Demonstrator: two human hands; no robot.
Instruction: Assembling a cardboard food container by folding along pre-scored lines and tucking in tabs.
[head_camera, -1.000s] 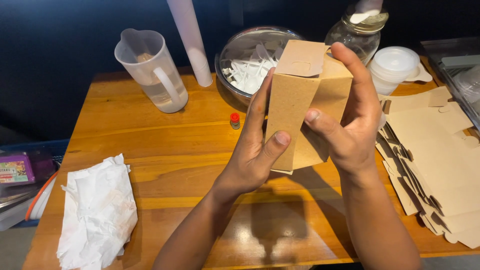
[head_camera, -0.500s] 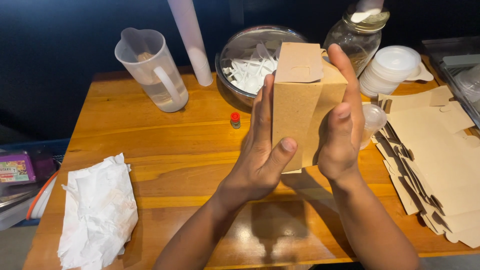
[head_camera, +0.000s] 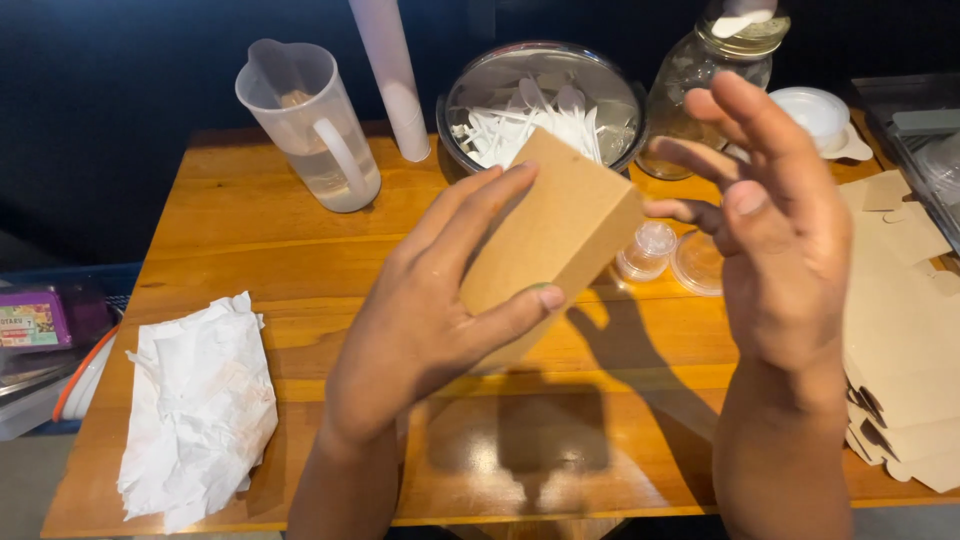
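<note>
The left hand (head_camera: 420, 320) is clamped on the brown cardboard box (head_camera: 555, 235), thumb along its near lower edge and fingers laid over its upper face. The box is tilted and held in the air above the middle of the wooden table (head_camera: 250, 240). The right hand (head_camera: 775, 210) stands just right of the box with its fingers spread, gripping nothing; only a fingertip may brush the box's right edge, which cannot be confirmed.

Risk assessment:
- With one hand carrying it at a tilt, the box could slip from the thumb and drop to the table.
- A falling box could strike the small clear cups (head_camera: 650, 250) lying directly beyond and below it, and knock them over.
- Excess thumb pressure could dent the thin card wall.

Surroundings, located from the box:
- Near left: crumpled white paper (head_camera: 195, 410) on the table's front corner.
- Right: a stack of flat cardboard blanks (head_camera: 900, 330) at the table edge.
- Beyond: a metal bowl (head_camera: 455, 110) holding white plastic spoons.
- Far left: a clear plastic jug (head_camera: 310, 125) containing a little liquid, with a white tube (head_camera: 390, 75) leaning beside it.
- Far right: a glass jar (head_camera: 715, 75) and a white lidded tub (head_camera: 820, 115).

The room behind the table is dark.
</note>
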